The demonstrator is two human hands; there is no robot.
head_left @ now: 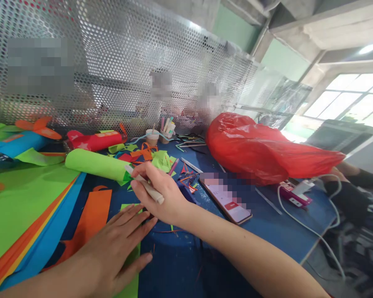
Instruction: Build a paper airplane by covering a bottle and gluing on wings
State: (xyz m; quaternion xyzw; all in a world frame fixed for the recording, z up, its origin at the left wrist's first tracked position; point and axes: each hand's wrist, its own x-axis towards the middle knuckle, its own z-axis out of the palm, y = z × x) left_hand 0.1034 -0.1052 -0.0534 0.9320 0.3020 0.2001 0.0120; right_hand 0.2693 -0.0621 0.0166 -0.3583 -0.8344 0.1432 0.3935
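Between the fingers of my right hand (161, 194) is a white marker (153, 191), its rear end pointing toward me. My left hand (124, 236) lies flat with fingers spread on a light green paper strip (132, 273), its fingertips close under my right hand. My fingers hide the marker's writing end and the top of the strip. Just beyond my right hand lies a light green paper tube (96, 163), with darker green at its near end. An orange paper piece (95, 211) rests to the left of my left hand.
Stacked coloured paper sheets (27, 207) cover the left side. Paper scraps (161, 160), a cup of markers (167, 134) and a red paper model (96, 140) stand farther back. To the right are a phone (226, 200), a red plastic bag (261, 149) and a white cable (311, 231).
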